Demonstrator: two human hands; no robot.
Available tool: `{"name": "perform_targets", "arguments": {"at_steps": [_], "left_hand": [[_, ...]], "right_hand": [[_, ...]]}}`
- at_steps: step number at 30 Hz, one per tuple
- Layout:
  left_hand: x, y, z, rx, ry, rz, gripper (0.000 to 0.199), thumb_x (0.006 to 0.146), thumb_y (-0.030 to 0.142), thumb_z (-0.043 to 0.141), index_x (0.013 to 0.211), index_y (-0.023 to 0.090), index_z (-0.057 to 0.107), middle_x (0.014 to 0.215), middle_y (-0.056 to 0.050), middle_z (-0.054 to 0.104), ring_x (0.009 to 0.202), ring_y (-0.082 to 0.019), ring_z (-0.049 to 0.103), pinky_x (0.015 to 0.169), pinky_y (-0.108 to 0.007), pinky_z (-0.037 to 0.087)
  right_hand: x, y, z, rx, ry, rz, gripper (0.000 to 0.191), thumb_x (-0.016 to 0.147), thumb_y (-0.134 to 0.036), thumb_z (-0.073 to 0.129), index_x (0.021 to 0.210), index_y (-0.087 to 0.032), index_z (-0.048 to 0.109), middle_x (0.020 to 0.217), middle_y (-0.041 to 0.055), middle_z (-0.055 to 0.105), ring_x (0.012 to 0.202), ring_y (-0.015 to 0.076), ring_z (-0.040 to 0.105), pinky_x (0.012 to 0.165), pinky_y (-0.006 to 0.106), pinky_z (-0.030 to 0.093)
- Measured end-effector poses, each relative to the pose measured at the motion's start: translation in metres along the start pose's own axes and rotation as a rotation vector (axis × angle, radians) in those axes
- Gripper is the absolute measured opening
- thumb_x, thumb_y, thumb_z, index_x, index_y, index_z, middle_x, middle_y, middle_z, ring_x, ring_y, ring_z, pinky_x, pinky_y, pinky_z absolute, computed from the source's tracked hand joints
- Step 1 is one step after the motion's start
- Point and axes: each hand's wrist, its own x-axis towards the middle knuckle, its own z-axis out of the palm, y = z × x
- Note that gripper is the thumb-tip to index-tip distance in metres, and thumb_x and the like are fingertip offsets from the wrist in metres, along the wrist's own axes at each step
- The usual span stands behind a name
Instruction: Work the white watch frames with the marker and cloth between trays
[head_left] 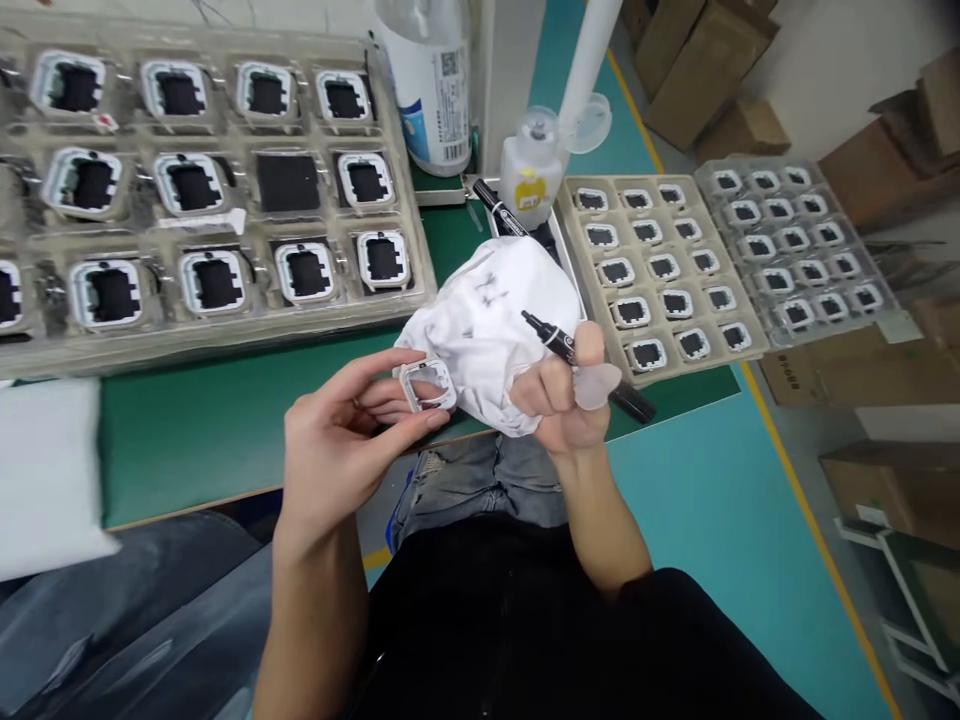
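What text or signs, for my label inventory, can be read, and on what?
No text reads surely.
Large clear plastic bottle, blue-and-white label: QR code, barcode; print too small.
Small translucent plastic bottle, yellow label: blurred.
Black marker in right hand: white lettering too small.
Another black marker, beside white cloth: likewise.
Brown cardboard carton: sideways characters, too blurred.

green table point(195, 430) under trays point(417, 250), cloth point(529, 275)

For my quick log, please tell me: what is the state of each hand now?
Left hand: closed, holding a small white frame by its edges.
Right hand: closed, holding a black marker.
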Motion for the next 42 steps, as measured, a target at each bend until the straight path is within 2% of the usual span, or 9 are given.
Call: {"name": "perform_targets", "arguments": {"at_steps": [5, 9, 14, 18, 25, 30, 34, 38, 42], "left_hand": [[0.002, -0.003, 0.001, -0.034, 0.017, 0.032, 0.052, 0.084, 0.025, 0.115, 0.131, 0.023, 0.092, 0.100, -0.004, 0.096, 0.088, -0.020, 0.094, 0.084, -0.023, 0.079], [0.005, -0.007, 0.006, -0.109, 0.068, 0.037, 0.057, 0.081, 0.030, 0.117, 0.129, 0.019, 0.089, 0.101, -0.007, 0.095, 0.075, -0.021, 0.092, 0.073, -0.024, 0.078], [0.004, 0.011, -0.004, -0.108, 0.146, 0.107, 0.055, 0.082, 0.032, 0.117, 0.127, 0.022, 0.088, 0.117, -0.009, 0.094, 0.074, -0.022, 0.093, 0.064, -0.024, 0.076], [0.032, 0.045, -0.032, 0.125, 0.226, 0.251, 0.055, 0.087, 0.033, 0.114, 0.134, 0.024, 0.088, 0.111, -0.006, 0.089, 0.076, -0.020, 0.091, 0.069, -0.028, 0.077], [0.167, 0.075, -0.069, 0.821, 0.169, 0.329, 0.034, 0.094, 0.030, 0.098, 0.125, 0.020, 0.088, 0.095, -0.006, 0.078, 0.093, -0.031, 0.085, 0.093, -0.047, 0.072], [0.180, 0.077, -0.081, 1.350, 0.006, 0.282, 0.035, 0.110, 0.040, 0.081, 0.138, 0.022, 0.088, 0.128, -0.019, 0.077, 0.131, -0.047, 0.077, 0.123, -0.067, 0.060], [0.166, 0.077, -0.083, 1.227, 0.038, 0.393, 0.056, 0.105, 0.042, 0.087, 0.157, 0.023, 0.080, 0.145, -0.021, 0.072, 0.149, -0.050, 0.066, 0.134, -0.066, 0.052], [0.181, 0.086, -0.071, 0.921, 0.086, 0.477, 0.031, 0.094, 0.031, 0.095, 0.124, 0.024, 0.090, 0.130, -0.016, 0.078, 0.135, -0.044, 0.072, 0.132, -0.061, 0.055], [0.209, 0.095, -0.057, 0.981, -0.114, 0.431, 0.019, 0.084, 0.032, 0.102, 0.095, 0.023, 0.089, 0.105, -0.012, 0.079, 0.123, -0.043, 0.077, 0.132, -0.064, 0.056]], "right_hand": [[-0.001, -0.008, 0.002, -0.211, -0.003, -0.106, 0.068, 0.105, -0.072, 0.086, 0.088, -0.034, 0.032, 0.059, -0.0160, 0.028, 0.047, 0.0134, 0.021, 0.053, 0.031, 0.031], [0.003, -0.018, 0.005, -0.861, 0.247, -0.253, 0.042, 0.098, -0.034, 0.088, 0.086, -0.031, 0.048, 0.074, -0.0098, 0.048, 0.063, 0.0131, 0.040, 0.064, 0.030, 0.036], [0.004, -0.016, 0.001, -1.171, 0.003, -0.276, 0.015, 0.092, -0.018, 0.066, 0.091, -0.029, 0.056, 0.072, -0.0105, 0.048, 0.061, 0.0129, 0.039, 0.060, 0.028, 0.032], [0.001, -0.012, -0.001, -1.231, -0.018, -0.331, 0.014, 0.095, -0.018, 0.064, 0.093, -0.029, 0.056, 0.073, -0.0095, 0.053, 0.062, 0.0133, 0.044, 0.061, 0.027, 0.035], [0.002, -0.009, -0.005, -1.215, -0.022, -0.282, 0.012, 0.097, -0.023, 0.067, 0.094, -0.029, 0.057, 0.073, -0.0088, 0.053, 0.061, 0.0145, 0.043, 0.063, 0.027, 0.036], [0.003, -0.011, -0.005, -1.149, -0.028, -0.239, 0.012, 0.097, -0.026, 0.067, 0.094, -0.030, 0.056, 0.073, -0.0094, 0.050, 0.061, 0.0145, 0.040, 0.062, 0.026, 0.035], [0.003, -0.012, -0.006, -1.106, -0.047, -0.208, 0.012, 0.095, -0.025, 0.067, 0.095, -0.030, 0.056, 0.075, -0.0082, 0.055, 0.064, 0.0150, 0.047, 0.065, 0.027, 0.037], [0.003, -0.011, -0.008, -1.093, -0.062, -0.190, 0.012, 0.094, -0.025, 0.068, 0.096, -0.029, 0.057, 0.078, -0.0070, 0.060, 0.068, 0.0162, 0.052, 0.068, 0.027, 0.038], [0.003, -0.008, -0.008, -1.070, -0.077, -0.154, 0.012, 0.095, -0.023, 0.068, 0.096, -0.029, 0.058, 0.080, -0.0057, 0.063, 0.071, 0.0167, 0.056, 0.070, 0.028, 0.038]]}}
